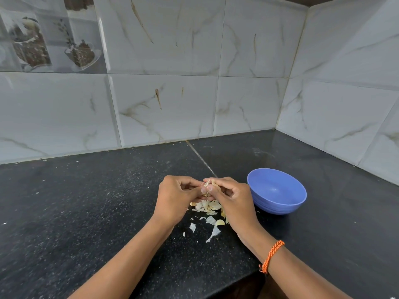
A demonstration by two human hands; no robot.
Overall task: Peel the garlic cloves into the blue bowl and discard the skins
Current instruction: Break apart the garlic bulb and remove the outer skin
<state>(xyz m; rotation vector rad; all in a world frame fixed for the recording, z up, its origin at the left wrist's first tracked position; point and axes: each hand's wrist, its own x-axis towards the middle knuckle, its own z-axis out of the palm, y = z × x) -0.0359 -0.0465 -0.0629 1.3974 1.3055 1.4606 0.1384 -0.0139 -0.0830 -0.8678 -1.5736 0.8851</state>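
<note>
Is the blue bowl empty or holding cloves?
Empty: the round blue plastic bowl stands upright, its bare inside showing no cloves.

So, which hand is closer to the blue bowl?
The right hand. It is just beside the blue bowl, on the bowl's left. The left hand is farther left, beyond the garlic clove that both hands pinch.
</note>
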